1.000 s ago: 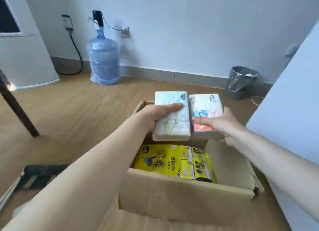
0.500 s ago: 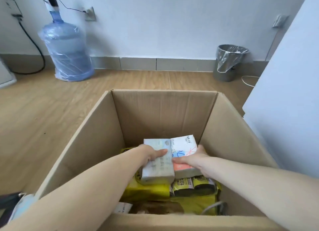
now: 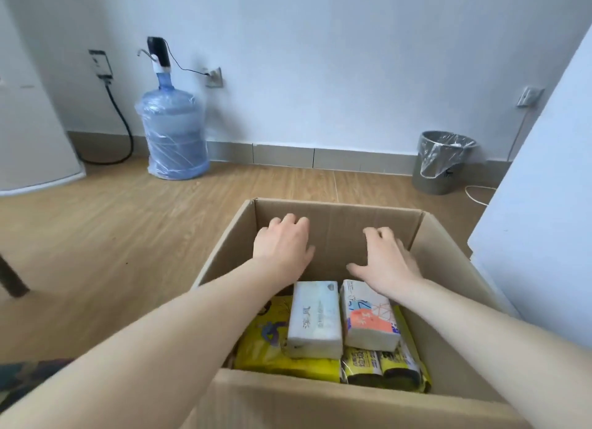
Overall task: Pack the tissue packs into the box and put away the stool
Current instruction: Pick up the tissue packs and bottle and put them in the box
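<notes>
Packing was the step in hand: two tissue packs lay side by side inside the box (image 3: 455, 255), resting on the yellow packages (image 3: 275, 351) at its bottom. The pale pack (image 3: 314, 319) sat to the left, the orange-patterned pack (image 3: 368, 316) touched it on the right, and neither was held. Your left hand (image 3: 282, 246) hung above them against the far wall of the box, fingers (image 3: 290, 223) loosely curled and gripping nothing. Your right hand (image 3: 389, 259) hovered just beyond the orange-patterned pack, fingers (image 3: 376, 235) spread and empty, thumb out toward the left.

With both packs seated, this placement appeared complete. No further loose packs showed on the floor (image 3: 128, 236), so you could not tell from this view whether more remained. The stool was not clearly in view; a dark leg (image 3: 11, 278) at the left edge could not be identified.

The next move likely called for lifting both hands clear of the box without dragging the packs, then locating either the remaining packs or the stool.
</notes>
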